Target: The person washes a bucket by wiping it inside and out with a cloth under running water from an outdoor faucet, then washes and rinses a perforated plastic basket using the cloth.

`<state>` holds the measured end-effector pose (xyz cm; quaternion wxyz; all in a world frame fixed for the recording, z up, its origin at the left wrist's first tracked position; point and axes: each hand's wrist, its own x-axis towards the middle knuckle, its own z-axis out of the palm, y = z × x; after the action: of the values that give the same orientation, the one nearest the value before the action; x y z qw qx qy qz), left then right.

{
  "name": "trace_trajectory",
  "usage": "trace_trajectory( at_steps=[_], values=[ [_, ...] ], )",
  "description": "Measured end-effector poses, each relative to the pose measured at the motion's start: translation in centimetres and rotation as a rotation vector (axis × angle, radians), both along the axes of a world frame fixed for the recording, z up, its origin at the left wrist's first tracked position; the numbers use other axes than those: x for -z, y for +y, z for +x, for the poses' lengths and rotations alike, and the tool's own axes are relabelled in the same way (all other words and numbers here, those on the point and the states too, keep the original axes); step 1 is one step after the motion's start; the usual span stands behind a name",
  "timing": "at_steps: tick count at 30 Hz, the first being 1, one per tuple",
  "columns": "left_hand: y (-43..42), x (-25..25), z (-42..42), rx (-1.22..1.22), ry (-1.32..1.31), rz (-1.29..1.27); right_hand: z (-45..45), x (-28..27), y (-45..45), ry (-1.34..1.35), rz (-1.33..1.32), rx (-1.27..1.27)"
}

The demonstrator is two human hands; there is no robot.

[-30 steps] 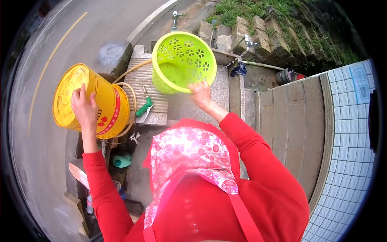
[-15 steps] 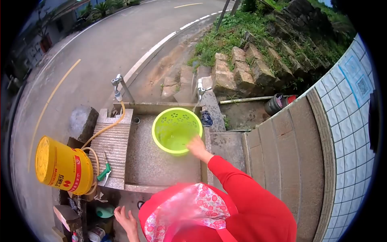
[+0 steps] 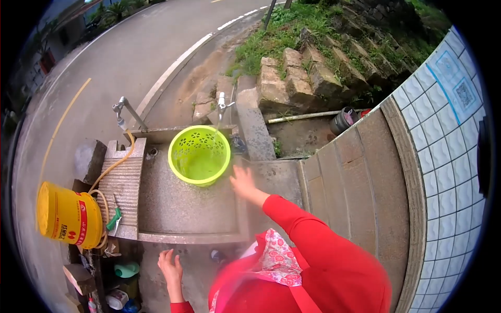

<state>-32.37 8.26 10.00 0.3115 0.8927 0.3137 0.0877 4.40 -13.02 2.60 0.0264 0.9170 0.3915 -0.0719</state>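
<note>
A lime-green plastic basket (image 3: 200,181) with flower-shaped holes near its rim stands in the stone sink (image 3: 182,214), at the back right. Just right of the basket, over the sink's right edge, is my right hand (image 3: 243,182), fingers apart and holding nothing. The white-handled tap (image 3: 222,102) stands behind the basket, and a thin stream of water falls from it into the basket. My left hand (image 3: 170,268) hangs in front of the sink's front edge, empty, its fingers loosely bent and spread.
Left of the sink are a ribbed washboard slab (image 3: 121,177), a yellow bucket (image 3: 68,215) and a green spray nozzle (image 3: 114,219) on a hose. A second tap (image 3: 121,112) feeds that hose. Bottles lie below left. A tiled wall (image 3: 443,172) rises at the right.
My right hand has come off the basket's rim to the right and its fingers have spread. The view has shifted a little to the right. My left hand stays low and empty.
</note>
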Motion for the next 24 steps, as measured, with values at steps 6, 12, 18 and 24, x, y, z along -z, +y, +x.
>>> trace_trajectory(
  at_steps=[6,12,18,24],
  values=[
    [-0.4,0.9,5.2,0.153,0.001,0.03,3.0,-0.6,-9.6,0.024,-0.253,0.099],
    [-4.0,3.1,12.3,0.114,-0.21,-0.216,10.6,1.6,-9.4,0.055,-0.057,0.021],
    [-5.9,6.0,22.1,-0.083,-0.065,-0.156,19.0,5.8,-0.8,0.116,0.296,-0.08],
    [-2.0,9.9,29.4,-0.634,-0.112,-0.31,21.9,8.5,1.3,0.226,0.248,-0.195]
  ],
)
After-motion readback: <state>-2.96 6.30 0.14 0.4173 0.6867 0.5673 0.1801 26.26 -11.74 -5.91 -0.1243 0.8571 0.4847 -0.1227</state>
